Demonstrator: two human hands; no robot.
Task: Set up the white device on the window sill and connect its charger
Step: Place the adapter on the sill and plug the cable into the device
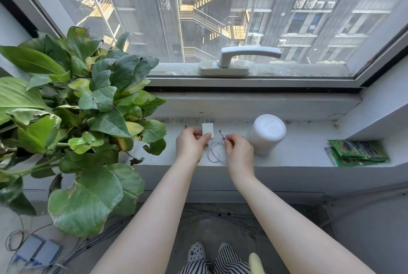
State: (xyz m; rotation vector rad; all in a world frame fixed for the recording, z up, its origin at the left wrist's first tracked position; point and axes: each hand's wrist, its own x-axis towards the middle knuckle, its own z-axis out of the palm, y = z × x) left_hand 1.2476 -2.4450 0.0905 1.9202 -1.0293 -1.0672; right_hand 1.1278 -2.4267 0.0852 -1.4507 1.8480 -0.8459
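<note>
Hands: two, both over the window sill [298, 152]
Left hand [191, 144]: closed on one white charger plug [207, 130], its two prongs pointing toward the glass
Right hand [239, 148]: pinching one cable connector [222, 134], tip aimed up and left
Cable [213, 154]: one, white, looping between both hands down onto the sill
White device [266, 133]: one cylinder, upright on the sill, just right of the right hand
Plant [72, 119]: one, leafy, at left
Green packets [356, 152]: a small stack at the sill's right end, exact count unclear
Window handle [240, 58]: one, above
</note>
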